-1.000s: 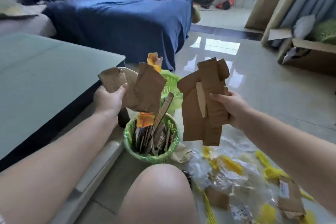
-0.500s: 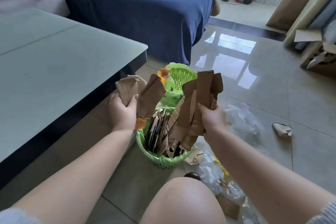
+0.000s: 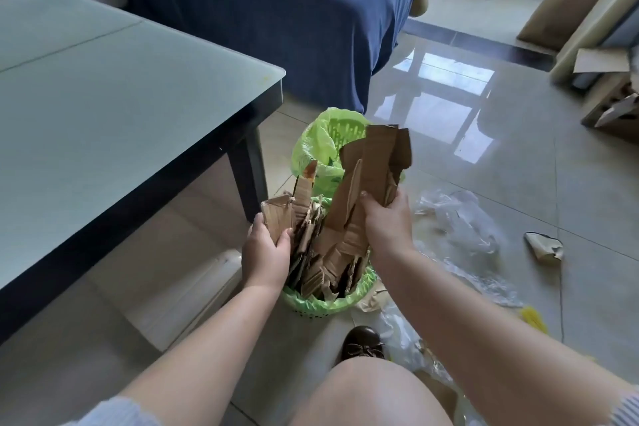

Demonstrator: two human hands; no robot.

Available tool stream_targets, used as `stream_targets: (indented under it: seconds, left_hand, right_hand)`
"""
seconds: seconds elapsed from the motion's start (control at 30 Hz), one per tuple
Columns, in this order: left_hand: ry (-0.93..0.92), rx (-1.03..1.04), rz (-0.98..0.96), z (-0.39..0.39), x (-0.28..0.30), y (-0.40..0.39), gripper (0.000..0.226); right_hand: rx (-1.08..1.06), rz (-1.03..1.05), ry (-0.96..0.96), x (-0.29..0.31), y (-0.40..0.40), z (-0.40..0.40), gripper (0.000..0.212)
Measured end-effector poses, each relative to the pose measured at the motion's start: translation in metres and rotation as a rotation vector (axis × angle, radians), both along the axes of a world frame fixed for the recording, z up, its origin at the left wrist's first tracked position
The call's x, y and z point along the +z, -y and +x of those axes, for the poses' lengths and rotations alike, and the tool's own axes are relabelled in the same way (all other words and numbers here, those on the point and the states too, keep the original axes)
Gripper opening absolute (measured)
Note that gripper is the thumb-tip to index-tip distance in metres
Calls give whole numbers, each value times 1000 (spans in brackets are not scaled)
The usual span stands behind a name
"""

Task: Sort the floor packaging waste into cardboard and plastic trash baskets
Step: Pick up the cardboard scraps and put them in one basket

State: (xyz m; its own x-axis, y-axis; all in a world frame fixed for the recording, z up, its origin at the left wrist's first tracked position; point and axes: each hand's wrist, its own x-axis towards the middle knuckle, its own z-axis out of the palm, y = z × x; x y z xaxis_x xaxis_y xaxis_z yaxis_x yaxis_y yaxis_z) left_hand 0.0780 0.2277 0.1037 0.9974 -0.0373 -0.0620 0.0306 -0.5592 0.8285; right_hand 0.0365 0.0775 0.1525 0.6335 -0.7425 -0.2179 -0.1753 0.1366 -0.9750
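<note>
— Cardboard is what both hands hold. The left hand (image 3: 266, 252) is closed around a short torn cardboard piece (image 3: 276, 218), thumb on its near face, fingers wrapped behind; the piece stands just above the knuckles.

— And the other hand?

— The right hand (image 3: 387, 221) clamps a taller folded cardboard strip (image 3: 373, 162) near its middle. Its upper part rises well above the fist, and its lower end reaches down into the near green basket (image 3: 325, 304).

— Where is that basket?

— On the tiled floor (image 3: 518, 166), directly beneath and between both hands, packed with upright brown cardboard scraps (image 3: 321, 266) (it looks full to the rim). A second green basket (image 3: 332, 128), lined with a green bag, stands just behind it.

— Anything else nearby?

— Clear plastic wrap (image 3: 460, 225) lies crumpled on the floor to the right of the baskets, and a loose scrap (image 3: 543, 245) sits further right. A glass-topped table (image 3: 121, 107) is on the left, a blue-covered bed (image 3: 276, 10) beyond. The person's knee (image 3: 373, 391) and a dark shoe (image 3: 363, 342) show at the bottom.
</note>
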Motion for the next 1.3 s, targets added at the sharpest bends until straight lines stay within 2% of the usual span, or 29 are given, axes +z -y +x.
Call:
stream_targets:
  seconds: [0.2,0.27,0.37,0.5,0.67,0.77,0.83,0.9,0.97,1.03,1.13,1.23,1.3]
  left_hand:
    - [-183,-181,-2,2,-18,4,47]
    - [-210,-254,-36,5,-21,3,44]
    - [-197,-344,-122,7,-21,0,43]
    - [-185,-450,-191,7,-31,3,43]
    - [-138,-447,-74,2,-53,12,44]
    - [-185,-474,43,3,-56,17,55]
    - [-254,-539,-20,9,-46,13,65]
    - [-324,-608,-68,19,-30,2,62]
    - [-373,-694,-33,28,-12,-11,57]
    - [-394,-765,-2,38,-3,-21,61]
    - [-363,-775,95,44,-5,-22,71]
    - [-239,-696,261,34,-19,-17,84]
    - [-205,-642,226,26,-25,-15,85]
  right_hand:
    - [186,-135,-111,-26,-31,0,33]
    - [274,-190,-196,-33,-33,-3,34]
    - [474,-347,-385,-34,-23,-4,22]
    - [684,-515,-589,-30,-10,1,28]
    - [578,-673,-587,-50,-10,7,20]
    - [569,-645,-592,-66,-14,-2,21]
    - [592,-580,-546,-68,-12,-4,26]
    - [645,-430,-469,-62,-7,-4,26]
    - [703,-237,-415,-55,-2,-7,17]
    - [746,-197,-416,-53,1,-8,20]
    - [705,-329,-443,-63,-1,-7,27]
    - [734,-639,-584,-83,-9,-8,35]
    - [735,-711,-614,-90,-15,-9,34]
